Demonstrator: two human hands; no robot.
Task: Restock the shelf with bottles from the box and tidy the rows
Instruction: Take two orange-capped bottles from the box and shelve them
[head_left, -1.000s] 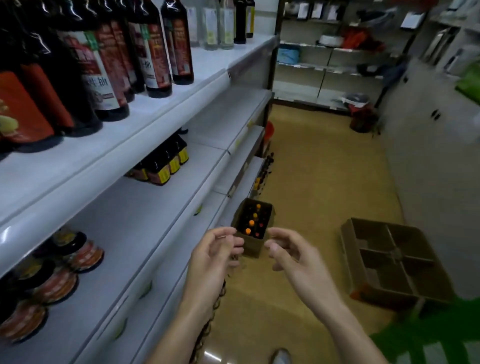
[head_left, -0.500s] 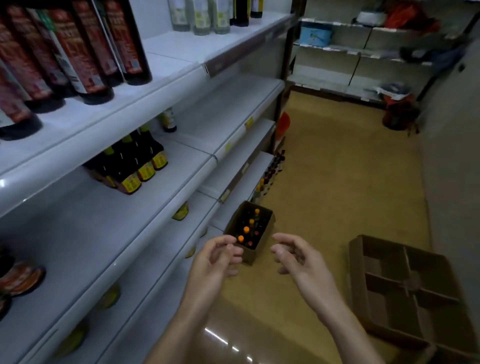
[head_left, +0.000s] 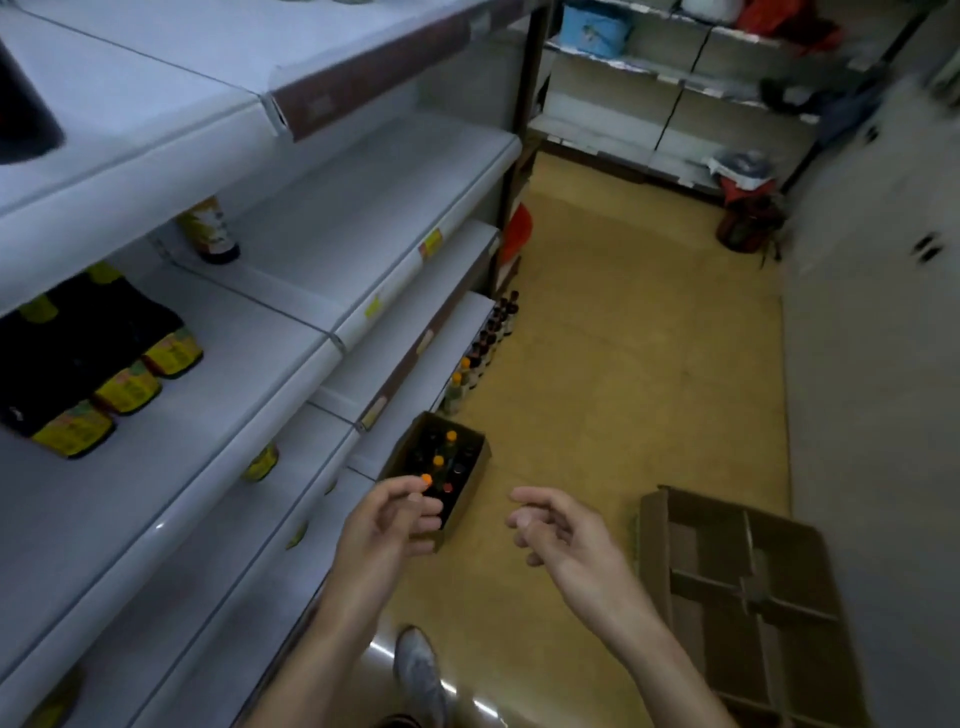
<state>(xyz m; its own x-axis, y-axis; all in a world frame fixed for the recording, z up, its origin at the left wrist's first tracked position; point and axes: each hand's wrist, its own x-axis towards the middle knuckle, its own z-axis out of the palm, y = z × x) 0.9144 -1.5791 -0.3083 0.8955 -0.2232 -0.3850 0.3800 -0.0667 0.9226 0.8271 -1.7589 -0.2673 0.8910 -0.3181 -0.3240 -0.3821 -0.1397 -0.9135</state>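
A small brown cardboard box (head_left: 470, 486) stands on the floor against the bottom shelf, holding several dark bottles with orange and red caps (head_left: 439, 460). My left hand (head_left: 387, 525) hovers above its near end, fingers loosely curled and holding nothing. To the right, my right hand (head_left: 563, 535) is over the bare floor, also loosely curled and holding nothing. The white shelf unit (head_left: 291, 364) runs along the left. Dark bottles with yellow labels (head_left: 124, 384) sit on its middle shelf.
An empty divided cardboard box (head_left: 743, 597) lies on the floor at the right. A row of small bottles (head_left: 483, 348) lines the floor by the bottom shelf. My shoe (head_left: 418, 670) is below. More shelving (head_left: 649, 104) and a red bag (head_left: 748, 218) stand at the aisle's end.
The view has tilted down and the top-shelf bottles have left the frame. My hands have drifted apart, the right one moving right, both still holding nothing above the box.
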